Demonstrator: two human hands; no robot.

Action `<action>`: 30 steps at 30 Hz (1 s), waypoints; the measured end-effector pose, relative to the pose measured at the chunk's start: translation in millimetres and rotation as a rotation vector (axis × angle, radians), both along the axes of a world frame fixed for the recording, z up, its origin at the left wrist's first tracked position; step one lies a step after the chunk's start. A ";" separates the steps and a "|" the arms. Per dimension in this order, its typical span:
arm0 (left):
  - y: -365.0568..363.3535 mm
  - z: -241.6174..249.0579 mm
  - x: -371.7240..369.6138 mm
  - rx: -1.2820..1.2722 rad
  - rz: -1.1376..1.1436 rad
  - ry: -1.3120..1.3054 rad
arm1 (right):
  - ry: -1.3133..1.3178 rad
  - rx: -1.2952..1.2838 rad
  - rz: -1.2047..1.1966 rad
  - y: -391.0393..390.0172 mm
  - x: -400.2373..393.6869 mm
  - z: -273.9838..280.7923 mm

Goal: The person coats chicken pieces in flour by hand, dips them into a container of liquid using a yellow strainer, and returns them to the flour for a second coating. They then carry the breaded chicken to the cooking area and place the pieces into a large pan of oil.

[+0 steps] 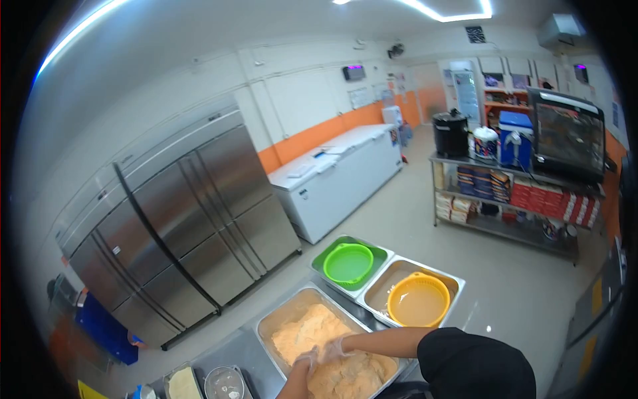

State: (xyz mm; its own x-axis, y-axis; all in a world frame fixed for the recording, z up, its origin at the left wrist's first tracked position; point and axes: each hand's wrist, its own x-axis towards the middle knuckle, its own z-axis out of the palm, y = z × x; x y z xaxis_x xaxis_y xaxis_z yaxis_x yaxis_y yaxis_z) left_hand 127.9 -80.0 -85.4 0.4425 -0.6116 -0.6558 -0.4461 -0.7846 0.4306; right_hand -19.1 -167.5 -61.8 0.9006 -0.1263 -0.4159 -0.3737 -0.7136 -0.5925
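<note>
A deep steel tray (266,334) on the counter holds a heap of pale orange powder (312,326) that looks like breading flour. My left hand (308,360), in a clear plastic glove, reaches into the powder from the near side. Close beside it is my right hand (332,349), gloved the same way, coming in from the right. The fingers of both hands are too small and too covered to make out, and so is anything in them. Coated, paler lumps (362,376) lie in the near part of the tray.
Beyond the tray, a green basket (347,264) and a yellow basket (419,300) sit in steel pans with liquid. A sieve-like round bowl (224,384) and a pan of pale yellow stuff (184,384) are at left. Steel fridges (179,219), a chest freezer (345,176) and a loaded shelf (505,226) stand around.
</note>
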 end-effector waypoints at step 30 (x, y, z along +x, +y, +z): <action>76.5 56.3 -87.7 0.025 0.388 0.944 | 0.251 0.201 -0.464 25.2 -88.4 -45.0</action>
State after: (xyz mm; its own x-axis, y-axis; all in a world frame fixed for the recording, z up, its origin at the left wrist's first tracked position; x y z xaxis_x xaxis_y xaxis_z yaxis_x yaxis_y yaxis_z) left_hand 40.1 -3.6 -29.1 -0.0974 -0.5172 -0.8503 0.3540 -0.8165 0.4561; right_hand -107.5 -142.3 -106.8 0.6396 -0.3822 -0.6669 -0.7687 -0.3231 -0.5520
